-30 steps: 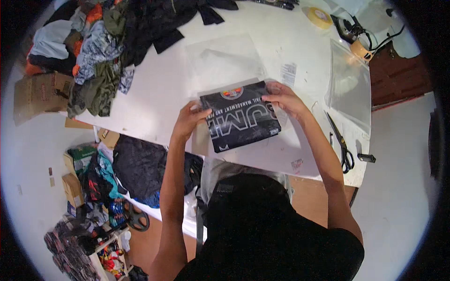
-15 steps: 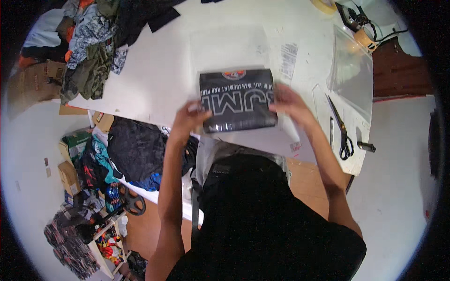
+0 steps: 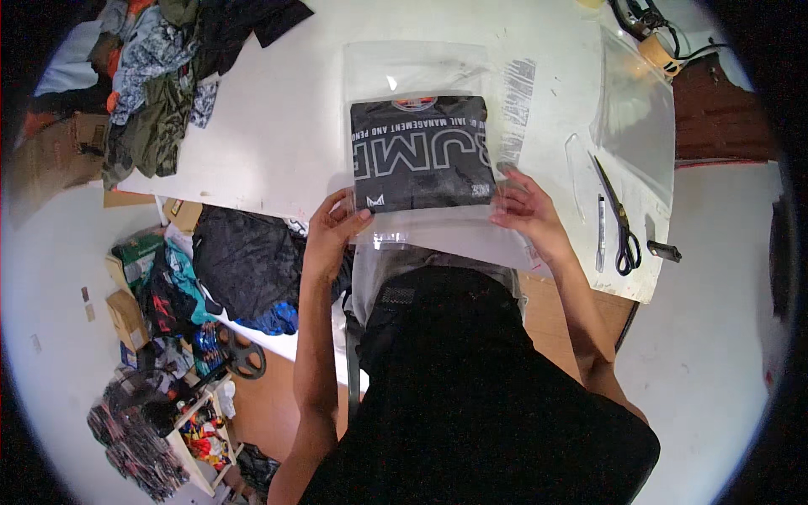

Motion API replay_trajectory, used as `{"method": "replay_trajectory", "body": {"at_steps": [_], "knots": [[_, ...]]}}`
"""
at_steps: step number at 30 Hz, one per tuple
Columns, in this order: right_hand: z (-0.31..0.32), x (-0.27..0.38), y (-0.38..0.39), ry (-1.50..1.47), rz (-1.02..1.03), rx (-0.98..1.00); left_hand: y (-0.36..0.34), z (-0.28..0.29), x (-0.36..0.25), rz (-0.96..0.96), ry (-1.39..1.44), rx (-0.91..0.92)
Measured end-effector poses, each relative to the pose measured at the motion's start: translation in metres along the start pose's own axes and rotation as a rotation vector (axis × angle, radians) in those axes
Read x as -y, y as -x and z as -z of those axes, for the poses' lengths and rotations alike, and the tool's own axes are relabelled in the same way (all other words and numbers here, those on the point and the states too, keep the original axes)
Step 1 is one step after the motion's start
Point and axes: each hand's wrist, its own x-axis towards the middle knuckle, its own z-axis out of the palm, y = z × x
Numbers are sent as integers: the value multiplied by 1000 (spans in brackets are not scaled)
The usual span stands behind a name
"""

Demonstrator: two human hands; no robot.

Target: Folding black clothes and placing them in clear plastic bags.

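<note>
Garment [image 3: 421,156], folded, black, lies between my hands, near margin of clear bag [image 3: 391,236] showing. Left hand [image 3: 332,225] pinches bag's left edge; right hand [image 3: 536,219] curls at opposite edge (whether gripping, can't tell). Step looks like straightening package; next move calls for even tension.

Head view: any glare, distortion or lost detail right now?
In the head view, a small bright glint sits on the clear plastic bag beyond the folded black garment; the white table curves at its right edge, and corners go black; the black shirt shows little detail.
</note>
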Motion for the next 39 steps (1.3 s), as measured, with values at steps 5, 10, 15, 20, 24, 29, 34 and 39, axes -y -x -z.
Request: {"method": "replay_trajectory", "body": {"at_steps": [5, 10, 15, 20, 24, 29, 34, 39], "knots": [[9, 0, 25, 131, -65, -86, 31, -13, 9, 39, 269, -133], [9, -9, 6, 112, -183, -22, 14, -16, 23, -28, 248, -168], [14, 4, -51, 42, 36, -87, -40, -20, -7, -139, 255, -169], [2, 19, -28, 113, -128, -91, -31, -19, -5, -65, 318, -142], [5, 5, -6, 155, -190, 10, -22, -11, 1, 20, 256, -126], [6, 6, -23, 100, -147, 48, -35, -6, 11, -87, 286, -75], [9, 18, -47, 118, -76, -33, -51, -27, -13, -52, 329, -133], [17, 15, -64, 160, -4, -53, -61, -21, -10, -159, 212, -82]]}}
